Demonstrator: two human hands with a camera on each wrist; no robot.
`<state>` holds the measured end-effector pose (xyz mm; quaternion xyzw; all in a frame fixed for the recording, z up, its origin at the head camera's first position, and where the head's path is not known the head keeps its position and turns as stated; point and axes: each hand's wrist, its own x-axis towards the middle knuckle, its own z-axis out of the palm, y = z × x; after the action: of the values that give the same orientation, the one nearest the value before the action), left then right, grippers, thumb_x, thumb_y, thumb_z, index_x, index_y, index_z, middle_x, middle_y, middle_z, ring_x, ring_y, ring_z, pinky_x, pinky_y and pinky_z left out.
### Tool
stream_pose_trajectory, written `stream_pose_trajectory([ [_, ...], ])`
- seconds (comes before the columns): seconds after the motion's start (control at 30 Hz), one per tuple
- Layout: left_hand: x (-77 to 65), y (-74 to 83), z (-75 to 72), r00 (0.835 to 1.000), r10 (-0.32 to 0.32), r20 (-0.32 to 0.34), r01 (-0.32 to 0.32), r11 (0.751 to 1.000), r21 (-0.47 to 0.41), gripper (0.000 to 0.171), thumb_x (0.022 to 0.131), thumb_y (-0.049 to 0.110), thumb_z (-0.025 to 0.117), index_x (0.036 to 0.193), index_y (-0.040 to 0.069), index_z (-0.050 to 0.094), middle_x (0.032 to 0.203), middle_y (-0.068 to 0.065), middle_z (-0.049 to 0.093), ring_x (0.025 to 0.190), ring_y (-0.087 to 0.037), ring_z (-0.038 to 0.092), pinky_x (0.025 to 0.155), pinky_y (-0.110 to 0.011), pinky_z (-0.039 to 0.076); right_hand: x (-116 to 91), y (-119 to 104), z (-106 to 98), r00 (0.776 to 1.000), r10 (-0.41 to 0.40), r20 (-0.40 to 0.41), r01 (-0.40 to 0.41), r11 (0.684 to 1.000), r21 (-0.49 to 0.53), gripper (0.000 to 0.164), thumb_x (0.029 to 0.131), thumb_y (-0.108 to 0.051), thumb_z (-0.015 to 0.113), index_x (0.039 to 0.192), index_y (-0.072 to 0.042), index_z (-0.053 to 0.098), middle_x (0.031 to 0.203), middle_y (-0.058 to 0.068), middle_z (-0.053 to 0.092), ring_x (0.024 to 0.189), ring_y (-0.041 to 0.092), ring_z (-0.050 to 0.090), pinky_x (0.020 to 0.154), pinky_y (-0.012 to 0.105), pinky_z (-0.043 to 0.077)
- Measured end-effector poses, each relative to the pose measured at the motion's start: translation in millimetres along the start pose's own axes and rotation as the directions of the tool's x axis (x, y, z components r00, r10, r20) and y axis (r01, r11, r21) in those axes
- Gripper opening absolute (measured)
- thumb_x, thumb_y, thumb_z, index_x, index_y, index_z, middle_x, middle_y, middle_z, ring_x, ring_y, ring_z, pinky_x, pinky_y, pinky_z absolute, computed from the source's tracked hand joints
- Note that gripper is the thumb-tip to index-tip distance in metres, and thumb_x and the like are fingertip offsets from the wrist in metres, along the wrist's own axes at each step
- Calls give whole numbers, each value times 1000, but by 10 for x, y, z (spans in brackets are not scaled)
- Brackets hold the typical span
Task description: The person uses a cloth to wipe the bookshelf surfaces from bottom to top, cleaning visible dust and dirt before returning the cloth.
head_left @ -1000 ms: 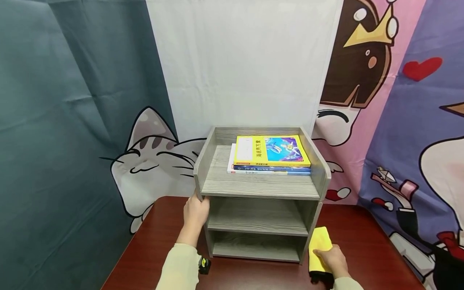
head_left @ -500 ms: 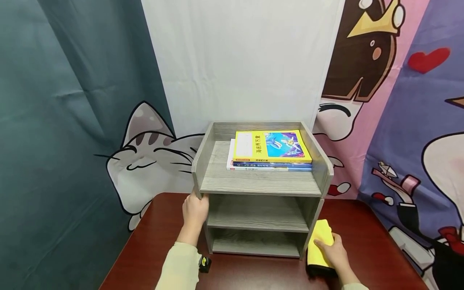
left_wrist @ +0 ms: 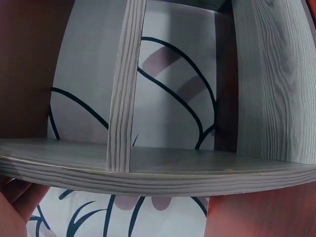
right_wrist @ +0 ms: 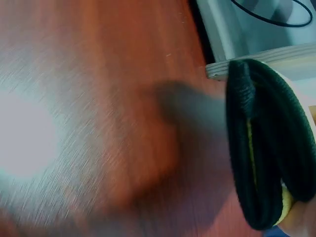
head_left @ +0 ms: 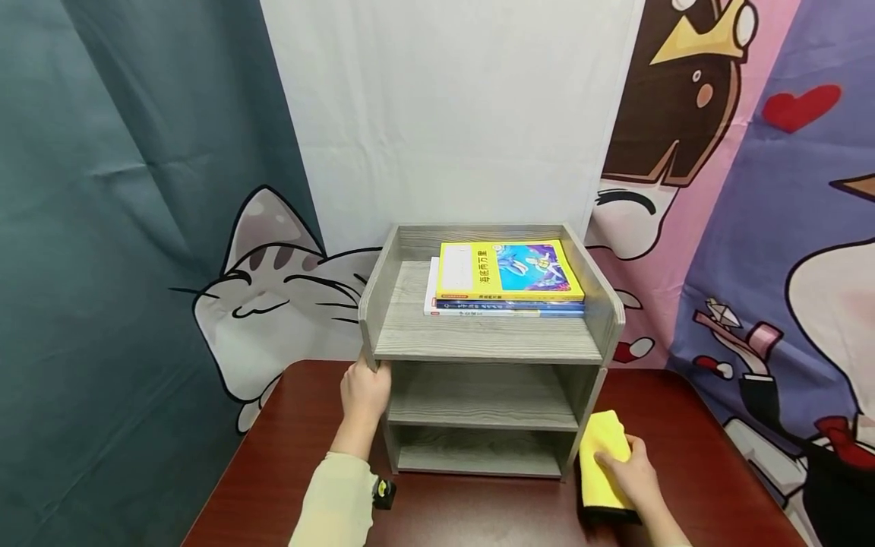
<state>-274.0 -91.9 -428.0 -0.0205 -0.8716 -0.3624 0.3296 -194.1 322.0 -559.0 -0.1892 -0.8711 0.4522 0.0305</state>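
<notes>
A grey wood-grain desktop shelf (head_left: 485,347) stands on the red-brown table. My left hand (head_left: 365,387) grips its left side panel, just under the top tier; in the left wrist view, fingers (left_wrist: 29,197) reach behind the panel's edge. To the right of the shelf, my right hand (head_left: 636,472) holds a folded yellow cloth (head_left: 603,463) with a black edge, thumb on its yellow face. The right wrist view shows the black folded end of the cloth (right_wrist: 261,148) above the table, close to a shelf corner. Whether cloth and shelf touch, I cannot tell.
Stacked books (head_left: 509,271), a yellow one uppermost, lie on the shelf's top tier. Two lower tiers show bare boards. A printed curtain (head_left: 451,114) hangs behind the table (head_left: 437,513). A small black device (head_left: 384,494) sits at my left wrist.
The cloth's black lower edge now lies straighter below my right hand. My left hand keeps its place on the shelf. The whole head view has shifted slightly.
</notes>
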Motion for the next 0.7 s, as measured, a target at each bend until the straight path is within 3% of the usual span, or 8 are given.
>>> stream_pose_trajectory([
  [0.17,3,-2,-16,1000,-3,4,3,1000,-6,25,90,26,53,93,2,59,78,-23,65,70,-44,61,59,-55,43,-67,17,33,992,-56,109,70,989,-132,62,76,-21,66,120,8,33,91,24,57,70,25,54,57,33,42],
  [0.4,14,0,-6,1000,-15,10,15,1000,0,25,90,26,52,89,2,58,76,-23,65,70,-44,61,59,-54,43,-149,-127,-36,965,-74,253,149,946,-289,46,67,-20,66,101,5,46,79,13,57,64,22,51,58,34,41],
  [0.53,14,5,6,1000,-14,14,14,1000,-5,26,90,28,52,88,2,58,75,-23,65,70,-44,61,58,-54,43,-210,-228,-143,948,-74,310,174,935,-309,37,64,-17,65,92,4,52,75,10,54,63,21,49,58,33,41],
  [0.7,19,-4,13,1000,-6,-2,6,1000,-3,25,90,28,53,84,3,56,70,-21,64,67,-43,61,57,-54,42,-254,-353,-249,902,-89,423,217,940,-265,45,61,-12,63,99,11,55,78,9,53,67,21,48,62,32,41],
])
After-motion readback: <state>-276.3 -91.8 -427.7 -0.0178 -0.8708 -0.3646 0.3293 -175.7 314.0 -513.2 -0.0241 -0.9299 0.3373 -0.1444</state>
